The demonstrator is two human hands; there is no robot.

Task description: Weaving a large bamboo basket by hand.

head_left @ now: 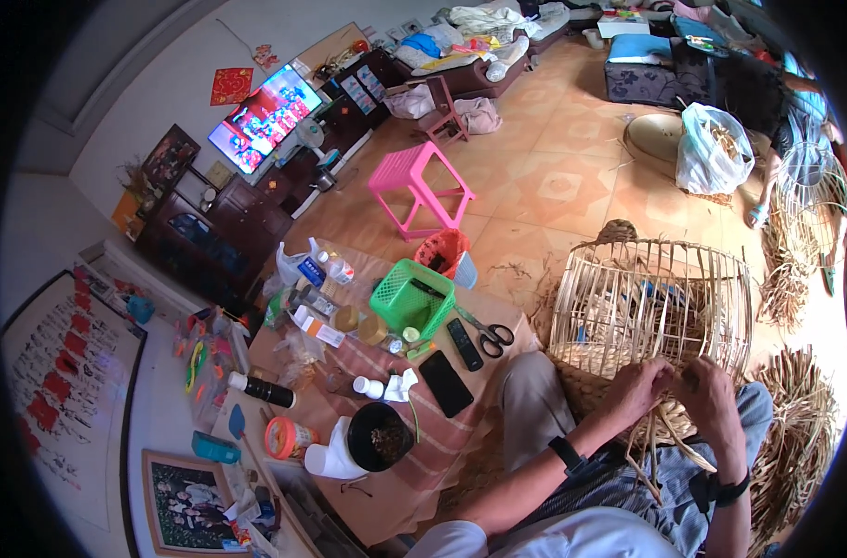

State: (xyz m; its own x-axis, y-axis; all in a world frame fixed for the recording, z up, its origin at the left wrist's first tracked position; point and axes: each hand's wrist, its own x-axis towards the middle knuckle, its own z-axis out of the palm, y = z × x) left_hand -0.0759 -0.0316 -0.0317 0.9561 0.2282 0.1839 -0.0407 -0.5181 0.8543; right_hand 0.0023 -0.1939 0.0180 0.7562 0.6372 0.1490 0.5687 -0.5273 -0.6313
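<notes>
A half-woven basket [648,288] with pale upright stakes and a braided straw wall stands between my knees. Over its near side my left hand [635,391] is closed, fingertips pinched together at the weaving. Close beside it, my right hand [712,400] is closed too, its fingers bent in toward the left ones. Both seem to grip straw strands [654,451], whose loose ends hang below the hands over my lap. The exact spot between the fingertips is too small to make out. Dark bands circle both wrists.
Bundles of dry straw [800,437] lie to my right. On the left, a table carries scissors [489,333], a remote control [463,344], a phone [445,383], a green basket [412,299] and a black bowl [381,437]. A pink stool [422,186] stands ahead; another person [800,121] sits far right.
</notes>
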